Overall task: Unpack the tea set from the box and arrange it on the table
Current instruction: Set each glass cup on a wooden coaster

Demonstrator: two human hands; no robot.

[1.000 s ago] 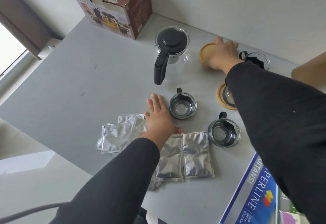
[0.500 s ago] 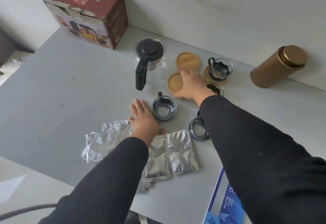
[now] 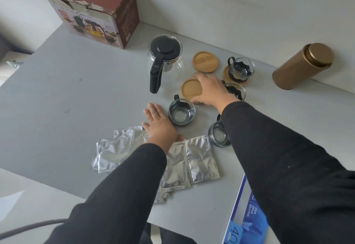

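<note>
Grey table (image 3: pixel 67 94), seen from above. Red-brown box (image 3: pixel 92 11) stands at 11 o'clock against the wall, its top edge torn. Glass teapot (image 3: pixel 164 61) with black lid and handle sits near 12 o'clock. Just at its 3 o'clock lies one wooden coaster (image 3: pixel 205 62); a second coaster (image 3: pixel 190 89) lies nearer, at the teapot's 5 o'clock. Right hand (image 3: pixel 210 90) lies flat over that nearer coaster's right edge, fingers straight and spread, gripping nothing (how firmly it presses, cannot tell). Left hand (image 3: pixel 159 125) rests palm down at table centre, fingers straight and together, its heel on the foil sachets (image 3: pixel 199 157), which fan out toward 6 and 8 o'clock. A glass cup (image 3: pixel 181 112) stands just beside the left hand at its 2 o'clock. Another cup (image 3: pixel 219 135) is half hidden by the right sleeve. Two more cups at 2 o'clock: the far cup (image 3: pixel 241 69) sits on a third coaster, the other (image 3: pixel 235 90) shows behind the right wrist. Gold canister (image 3: pixel 301 66) lies tilted against the wall at 3 o'clock. Blue paper pack (image 3: pixel 247 217) at 5 o'clock.
</note>
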